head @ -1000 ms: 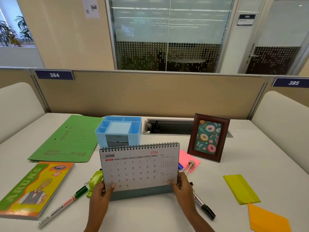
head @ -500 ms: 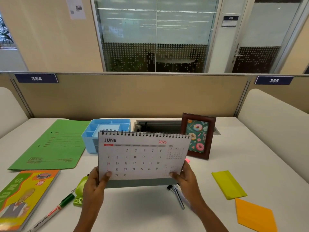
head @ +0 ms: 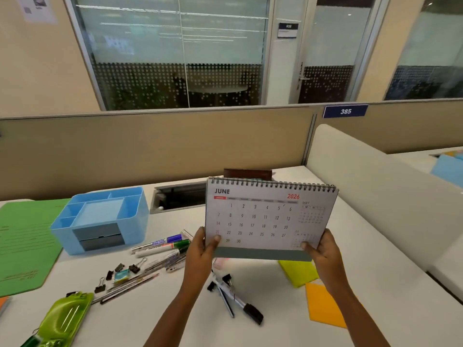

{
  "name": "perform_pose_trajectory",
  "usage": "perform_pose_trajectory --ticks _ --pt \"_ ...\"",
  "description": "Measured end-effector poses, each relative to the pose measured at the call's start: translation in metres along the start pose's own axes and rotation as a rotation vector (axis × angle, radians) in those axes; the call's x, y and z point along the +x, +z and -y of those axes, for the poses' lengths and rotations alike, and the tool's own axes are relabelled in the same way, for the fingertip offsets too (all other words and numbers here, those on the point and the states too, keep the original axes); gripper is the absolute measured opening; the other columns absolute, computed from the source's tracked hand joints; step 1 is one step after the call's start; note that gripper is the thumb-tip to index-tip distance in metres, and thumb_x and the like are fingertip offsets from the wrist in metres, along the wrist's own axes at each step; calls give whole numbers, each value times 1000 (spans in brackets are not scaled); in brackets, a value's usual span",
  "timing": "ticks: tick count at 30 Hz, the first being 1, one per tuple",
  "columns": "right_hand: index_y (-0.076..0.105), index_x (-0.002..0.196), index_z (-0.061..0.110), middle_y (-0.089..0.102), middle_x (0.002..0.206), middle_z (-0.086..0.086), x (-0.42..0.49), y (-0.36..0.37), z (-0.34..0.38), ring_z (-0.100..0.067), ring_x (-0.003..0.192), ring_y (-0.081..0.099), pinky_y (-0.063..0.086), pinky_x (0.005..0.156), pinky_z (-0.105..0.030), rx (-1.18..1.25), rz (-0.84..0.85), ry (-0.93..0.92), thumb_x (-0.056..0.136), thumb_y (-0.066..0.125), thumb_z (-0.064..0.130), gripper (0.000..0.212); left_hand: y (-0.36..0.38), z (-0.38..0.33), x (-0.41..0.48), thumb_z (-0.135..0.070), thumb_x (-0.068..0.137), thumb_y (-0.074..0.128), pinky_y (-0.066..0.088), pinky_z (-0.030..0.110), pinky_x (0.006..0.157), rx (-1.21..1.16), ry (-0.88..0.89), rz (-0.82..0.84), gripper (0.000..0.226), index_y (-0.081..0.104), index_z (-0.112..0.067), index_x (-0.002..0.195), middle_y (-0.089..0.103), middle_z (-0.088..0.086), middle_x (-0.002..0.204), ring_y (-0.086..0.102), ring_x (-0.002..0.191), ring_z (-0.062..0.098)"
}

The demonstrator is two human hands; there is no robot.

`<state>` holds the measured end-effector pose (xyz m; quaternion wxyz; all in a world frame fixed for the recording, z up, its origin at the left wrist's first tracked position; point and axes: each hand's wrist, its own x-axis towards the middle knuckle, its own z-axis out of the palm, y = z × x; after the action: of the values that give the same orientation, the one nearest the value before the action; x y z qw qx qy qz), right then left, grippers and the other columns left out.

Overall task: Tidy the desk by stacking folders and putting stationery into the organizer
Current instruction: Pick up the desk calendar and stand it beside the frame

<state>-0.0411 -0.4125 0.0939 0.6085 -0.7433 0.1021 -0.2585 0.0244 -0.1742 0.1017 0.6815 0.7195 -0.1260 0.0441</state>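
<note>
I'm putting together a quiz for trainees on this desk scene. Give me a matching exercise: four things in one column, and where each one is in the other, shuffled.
Things:
1. desk calendar
2. blue organizer
3. green folder
4. orange sheet

Places:
A. flat at the desk's far left
B. held up by the left hand and the right hand
C. flat by the right forearm
D. standing left of the cable slot

Pairs: 1-B, 2-D, 3-A, 4-C
</note>
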Motion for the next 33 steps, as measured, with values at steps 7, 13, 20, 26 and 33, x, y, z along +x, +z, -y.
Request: perform_pose_trajectory --ticks 7,13,20,26,33 --pt "46 94 15 56 103 -9 34 -79 -22 -30 104 54 54 72 -20 -114 -110 88 83 57 -5 26 90 20 38 -17 90 56 49 26 85 -48 -68 171 18 50 -13 107 59 6 110 56 100 17" --pt "43 117 1 53 125 -20 59 -121 -40 -36 116 49 45 93 -45 -163 -185 169 84 54 -8 36 149 36 61 -5 93 49 46 14 80 -58 -114 300 15 48 -13 106 56 5 111 53 104 17" --pt "44 117 0 54 124 -19 90 -133 -61 -35 115 50 44 92 -40 -152 -253 233 84 54 -9 36 188 49 92 -2 93 48 47 9 71 -95 -173 305 14 47 -9 105 57 6 106 54 99 18" --pt "44 117 3 55 124 -17 110 -131 -80 -33 115 51 45 90 -36 -160 -255 262 84 55 -7 36 203 65 107 -1 93 46 45 11 74 -88 -215 269 18 48 -5 111 55 4 108 52 100 16" --pt "43 119 1 53 127 -17 118 -128 -92 -32 117 50 43 91 -34 -123 -260 272 85 53 -9 37 213 75 112 -4 94 45 42 24 87 -70 -226 228 23 46 1 117 53 4 110 50 102 16"
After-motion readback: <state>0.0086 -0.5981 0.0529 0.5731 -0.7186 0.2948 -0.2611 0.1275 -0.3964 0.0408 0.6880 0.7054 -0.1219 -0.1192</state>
